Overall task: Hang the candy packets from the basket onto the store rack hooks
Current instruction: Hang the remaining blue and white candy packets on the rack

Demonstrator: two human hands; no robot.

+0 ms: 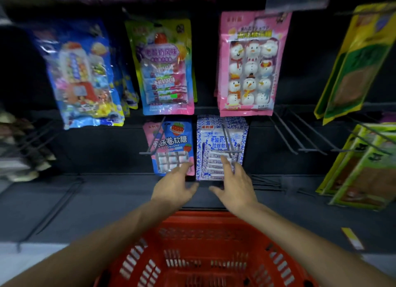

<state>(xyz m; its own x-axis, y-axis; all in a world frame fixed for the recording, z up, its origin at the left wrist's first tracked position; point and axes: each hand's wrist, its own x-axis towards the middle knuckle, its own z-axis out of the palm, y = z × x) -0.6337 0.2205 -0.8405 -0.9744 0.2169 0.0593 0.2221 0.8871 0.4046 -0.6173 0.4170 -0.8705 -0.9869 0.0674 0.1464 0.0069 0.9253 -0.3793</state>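
Observation:
A red plastic basket [205, 254] sits below me; no packets show inside the visible part. On the rack's lower row hang a blue-and-pink strawberry candy packet [171, 145] and a white-and-blue patterned candy packet [220, 141]. My left hand [175, 186] reaches with straight fingers to the bottom edge of the strawberry packet. My right hand [235, 183] lies with straight fingers on the lower part of the white-and-blue packet. Neither hand grips anything.
The upper row holds a blue toy-candy packet [83, 76], a multicolour yoghurt-candy packet [165, 68] and a pink snowman marshmallow packet [250, 66]. Green-yellow packets [360, 59] hang at right. Bare wire hooks [300, 132] jut out right of the white-and-blue packet.

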